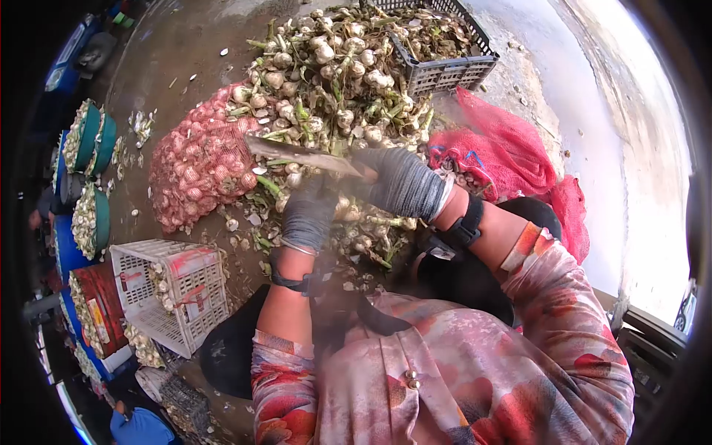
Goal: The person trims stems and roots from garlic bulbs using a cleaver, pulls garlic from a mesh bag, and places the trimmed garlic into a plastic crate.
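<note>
The grey-gloved right hand [400,179] grasps a long, flat, dull metal knife [300,154], its long axis pointing leftward and slightly forward from that grip. Whether the grey-gloved left hand [306,213], just left of it, holds anything I cannot tell

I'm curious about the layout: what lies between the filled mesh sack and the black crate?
A heap of stalked garlic bulbs, as the head view shows.

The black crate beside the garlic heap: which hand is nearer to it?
Right. In view, the right hand lies below the black crate, the left hand lower and farther left.
</note>
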### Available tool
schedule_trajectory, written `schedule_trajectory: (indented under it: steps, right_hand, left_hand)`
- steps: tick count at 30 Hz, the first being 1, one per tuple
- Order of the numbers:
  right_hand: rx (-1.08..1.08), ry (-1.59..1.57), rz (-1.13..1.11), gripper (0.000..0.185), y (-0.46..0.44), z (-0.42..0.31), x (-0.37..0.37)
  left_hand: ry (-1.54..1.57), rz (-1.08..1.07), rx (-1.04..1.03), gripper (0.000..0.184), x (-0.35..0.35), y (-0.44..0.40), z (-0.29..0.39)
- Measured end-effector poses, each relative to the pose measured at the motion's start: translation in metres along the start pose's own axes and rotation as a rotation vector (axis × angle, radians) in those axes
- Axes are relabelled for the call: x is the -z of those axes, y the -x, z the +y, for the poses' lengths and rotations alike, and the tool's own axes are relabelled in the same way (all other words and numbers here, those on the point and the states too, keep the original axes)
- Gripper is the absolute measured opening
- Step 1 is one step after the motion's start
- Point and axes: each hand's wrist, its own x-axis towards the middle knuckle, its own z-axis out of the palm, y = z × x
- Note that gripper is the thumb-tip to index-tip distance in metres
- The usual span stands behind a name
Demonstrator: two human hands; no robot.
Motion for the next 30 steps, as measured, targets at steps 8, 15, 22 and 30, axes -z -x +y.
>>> schedule_trajectory:
  steps: [8,15,22,30]
  right_hand:
    - [0.128,0.580,-0.454,0.040,-0.010,0.151,-0.080]
    - [-0.143,-0.313,-0.096,0.047,-0.054,0.044,-0.071]
    - [-0.603,-1.013,-0.303,0.034,-0.039,0.006,-0.078]
    - [0.100,0.134,-0.021,0.029,-0.034,0.000,-0.060]
  left_hand:
    - [-0.252,0.272,0.043,0.030,0.032,0.023,-0.035]
    - [0.120,0.402,-0.154,0.054,0.015,0.026,0.001]
    - [1.328,0.311,0.215,0.038,0.014,0.035,-0.015]
    - [0.426,0.130,-0.236,0.035,0.030,0.030,-0.068]
